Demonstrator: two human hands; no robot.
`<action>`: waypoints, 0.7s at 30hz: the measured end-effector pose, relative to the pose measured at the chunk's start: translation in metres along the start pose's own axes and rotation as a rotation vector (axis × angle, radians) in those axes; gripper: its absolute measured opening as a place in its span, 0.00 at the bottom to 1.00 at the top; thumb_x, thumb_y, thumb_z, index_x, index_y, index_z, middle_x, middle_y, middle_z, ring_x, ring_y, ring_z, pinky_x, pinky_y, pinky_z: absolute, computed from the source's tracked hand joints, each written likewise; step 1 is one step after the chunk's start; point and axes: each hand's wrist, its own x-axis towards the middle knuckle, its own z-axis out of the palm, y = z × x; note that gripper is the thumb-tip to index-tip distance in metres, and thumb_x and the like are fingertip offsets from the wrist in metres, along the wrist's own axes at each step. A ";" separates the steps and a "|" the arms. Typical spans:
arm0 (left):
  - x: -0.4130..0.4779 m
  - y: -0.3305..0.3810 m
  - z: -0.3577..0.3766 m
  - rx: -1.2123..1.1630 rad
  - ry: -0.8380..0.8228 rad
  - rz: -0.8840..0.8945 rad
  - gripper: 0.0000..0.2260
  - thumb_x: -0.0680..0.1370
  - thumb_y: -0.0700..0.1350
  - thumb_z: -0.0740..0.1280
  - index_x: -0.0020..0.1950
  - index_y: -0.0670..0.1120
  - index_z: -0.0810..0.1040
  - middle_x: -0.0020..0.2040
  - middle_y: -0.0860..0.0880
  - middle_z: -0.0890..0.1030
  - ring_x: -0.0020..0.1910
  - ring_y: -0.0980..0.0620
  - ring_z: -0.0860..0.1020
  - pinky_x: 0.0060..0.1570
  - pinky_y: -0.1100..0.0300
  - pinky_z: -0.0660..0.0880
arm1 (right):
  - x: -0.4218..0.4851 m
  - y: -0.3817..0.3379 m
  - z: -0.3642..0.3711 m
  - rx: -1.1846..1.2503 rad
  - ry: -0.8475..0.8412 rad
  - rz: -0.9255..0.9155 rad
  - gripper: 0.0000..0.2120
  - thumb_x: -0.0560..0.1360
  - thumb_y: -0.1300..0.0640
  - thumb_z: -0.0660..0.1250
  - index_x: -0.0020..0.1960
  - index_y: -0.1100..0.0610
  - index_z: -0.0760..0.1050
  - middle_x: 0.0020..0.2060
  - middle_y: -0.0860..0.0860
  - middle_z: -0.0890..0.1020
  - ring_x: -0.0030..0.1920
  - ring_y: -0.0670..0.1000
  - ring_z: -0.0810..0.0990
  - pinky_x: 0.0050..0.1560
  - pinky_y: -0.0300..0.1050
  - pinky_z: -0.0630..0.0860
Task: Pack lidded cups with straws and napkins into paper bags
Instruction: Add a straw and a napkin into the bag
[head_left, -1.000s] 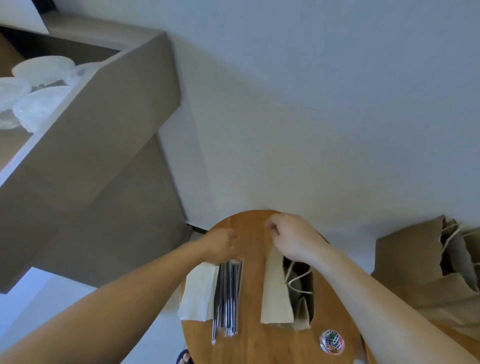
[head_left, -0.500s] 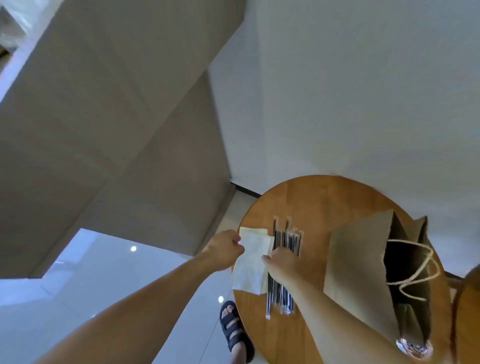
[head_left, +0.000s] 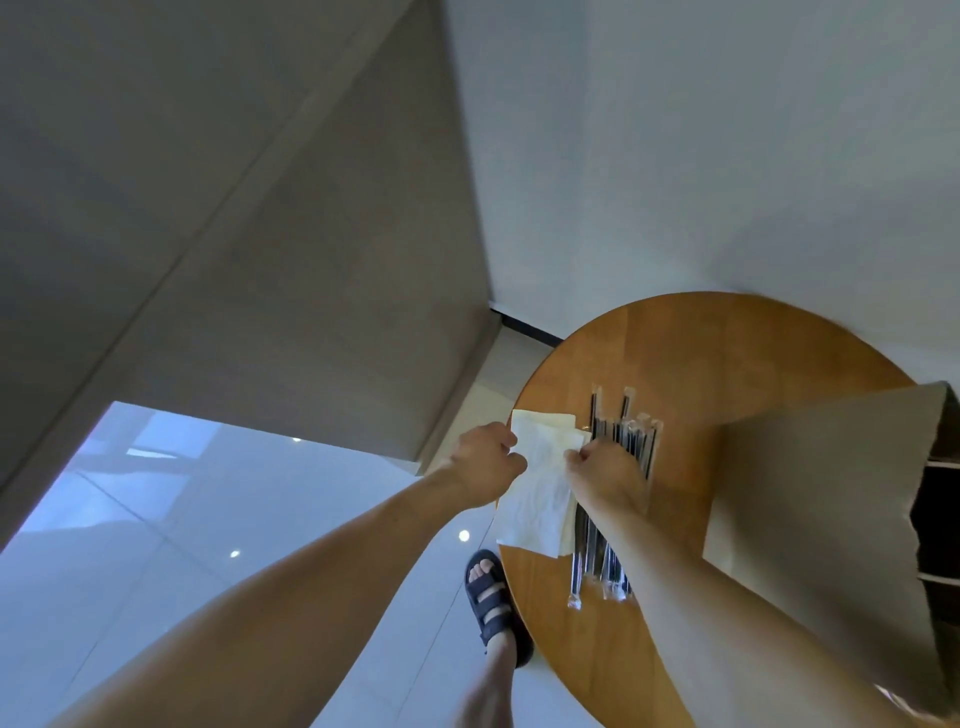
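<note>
A person's left hand (head_left: 483, 462) and right hand (head_left: 605, 475) pinch white napkins (head_left: 540, 501) on a round wooden table (head_left: 701, 348).
Curled fingers of each hand nip opposite edges of the napkins near their far end. The napkins lie at the table's left rim, just beside a row of wrapped straws (head_left: 631, 434). A brown paper bag (head_left: 810, 509) sits right of the straws. A sandalled foot (head_left: 491, 603) stands on the floor below.

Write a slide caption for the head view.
Left hand and right hand pinch a white paper napkin beside wrapped black straws on a round wooden table.
</note>
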 end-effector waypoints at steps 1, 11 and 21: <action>-0.001 -0.001 -0.001 -0.004 0.000 -0.004 0.17 0.79 0.45 0.64 0.68 0.47 0.74 0.62 0.51 0.77 0.45 0.55 0.75 0.30 0.70 0.67 | -0.001 0.001 0.000 -0.010 0.024 -0.003 0.14 0.79 0.48 0.61 0.39 0.52 0.78 0.29 0.48 0.80 0.31 0.50 0.80 0.30 0.41 0.75; -0.009 0.003 0.000 -0.020 0.011 -0.034 0.17 0.79 0.45 0.65 0.68 0.46 0.73 0.64 0.49 0.77 0.47 0.55 0.75 0.33 0.70 0.68 | -0.025 0.011 -0.009 0.109 0.122 -0.124 0.10 0.80 0.49 0.62 0.42 0.50 0.75 0.28 0.45 0.76 0.28 0.42 0.74 0.23 0.34 0.61; -0.013 0.016 0.015 -0.592 -0.199 -0.069 0.17 0.75 0.48 0.73 0.61 0.44 0.78 0.56 0.45 0.82 0.55 0.44 0.81 0.61 0.44 0.77 | -0.041 0.012 -0.055 1.221 -0.279 -0.106 0.07 0.77 0.61 0.69 0.43 0.62 0.74 0.43 0.59 0.85 0.41 0.57 0.85 0.33 0.46 0.80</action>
